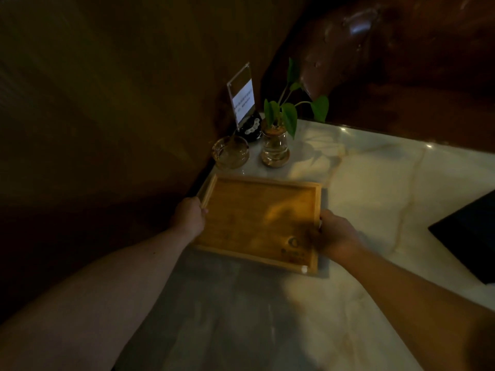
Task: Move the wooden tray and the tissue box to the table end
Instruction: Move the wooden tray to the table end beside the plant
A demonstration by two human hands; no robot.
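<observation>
A shallow, empty wooden tray (257, 220) with a dark logo in its near right corner lies on the white marble table (375, 183), close to the far left corner. My left hand (188, 216) grips the tray's left rim. My right hand (334, 234) grips its right rim. A dark flat object (468, 231) shows at the right edge; whether it is the tissue box I cannot tell.
Just beyond the tray stand a glass ashtray (231, 152), a small glass vase with a green plant (276, 145), an acrylic sign holder (241, 96) and a black round item (251, 127). A dark wooden wall runs along the left, a brown leather seat behind.
</observation>
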